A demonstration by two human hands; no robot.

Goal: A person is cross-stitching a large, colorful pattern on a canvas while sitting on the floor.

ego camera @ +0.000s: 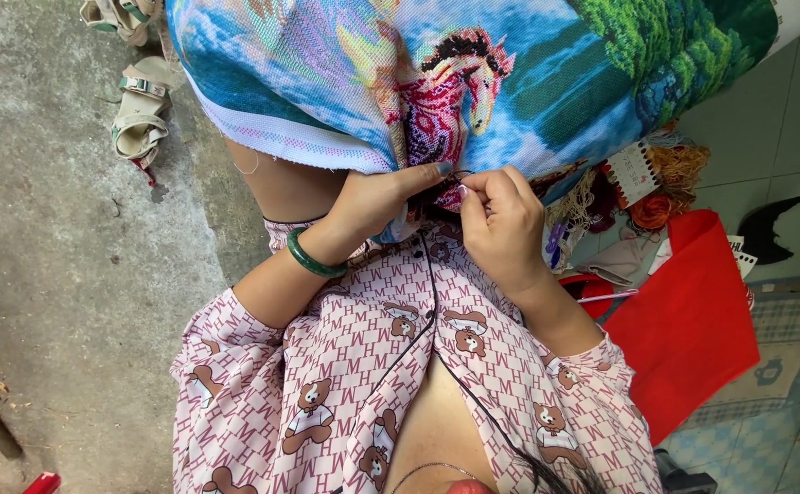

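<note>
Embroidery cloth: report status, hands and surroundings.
Left hand grips the cloth edge. Right hand pinched shut at the same edge, needle not discernible. Thread bundles and red bag beside.

Both hands meet close together, left hand [377,197] and right hand [501,220] apparently pinching.

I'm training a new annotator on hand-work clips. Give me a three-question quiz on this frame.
1. True or false: the left hand grips the edge of the embroidered cloth.
2. What sits on the left wrist? A) watch B) green bangle C) nothing
3. What animal is stitched above the right hand?

Key: 1 true. 2 B. 3 a horse.
</note>
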